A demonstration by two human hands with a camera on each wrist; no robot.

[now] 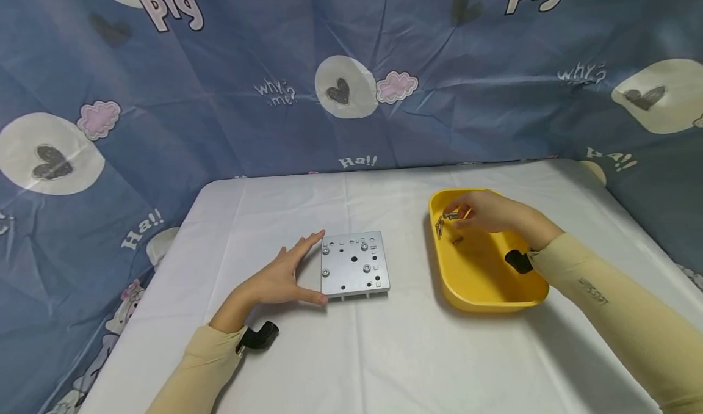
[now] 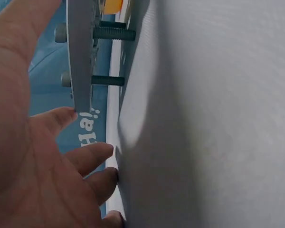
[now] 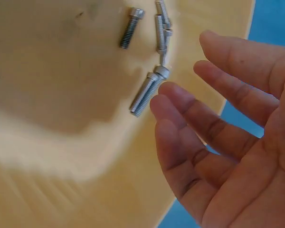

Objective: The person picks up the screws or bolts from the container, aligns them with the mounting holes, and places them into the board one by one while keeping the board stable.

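Observation:
A square silver metal plate (image 1: pixel 351 273) with holes lies on the table, several socket-head screws set through it. In the left wrist view, threaded screw shanks (image 2: pixel 115 33) stick out of its underside, which sits above the cloth. My left hand (image 1: pixel 280 278) is spread at the plate's left edge, the thumb by the near corner and the index finger at the far one. My right hand (image 1: pixel 486 211) reaches into a yellow bin (image 1: pixel 458 303). Its relaxed fingers hover beside loose socket-head screws (image 3: pixel 149 92), with nothing visible between thumb and fingers.
One more screw (image 3: pixel 132 28) lies apart on the bin floor. A white cloth (image 1: pixel 307 365) covers the table. Behind it hangs a blue printed curtain (image 1: pixel 247 54). The bin's raised walls surround the right hand.

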